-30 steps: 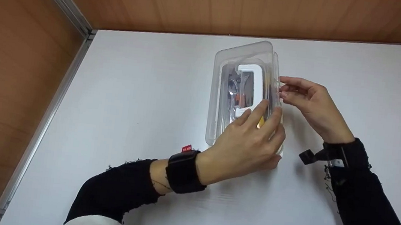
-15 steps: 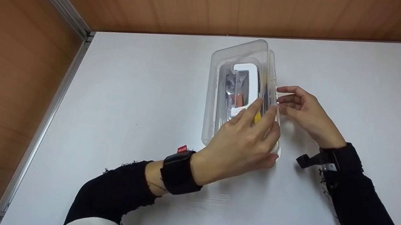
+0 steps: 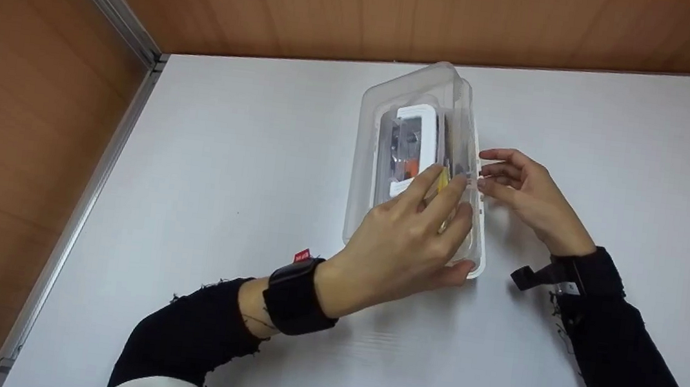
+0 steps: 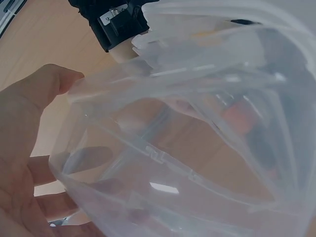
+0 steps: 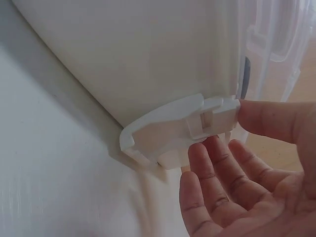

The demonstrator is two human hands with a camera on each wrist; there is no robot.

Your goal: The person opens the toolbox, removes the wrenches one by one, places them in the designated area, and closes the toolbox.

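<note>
At the centre of the head view, a clear plastic box point(image 3: 417, 163) stands on the white bench point(image 3: 244, 162), its long axis running from lower frame to upper frame. The left hand point(image 3: 407, 246) grips its near end, fingers curled over the lid. The right hand point(image 3: 524, 191) touches the white side latch point(image 5: 177, 128) with relaxed fingertips. The contents are blurred.

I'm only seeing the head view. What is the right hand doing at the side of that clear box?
Observer: In the right wrist view, the right hand is at a white latch low on the side of the clear box.
Visitor: Is it pinching the latch?
Observer: No. One fingertip touches the latch's end, and the other fingers lie relaxed below it.
Visitor: And the left hand?
Observer: In the left wrist view, the left hand has its thumb on the box's rim, and its fingers show through the plastic.
</note>
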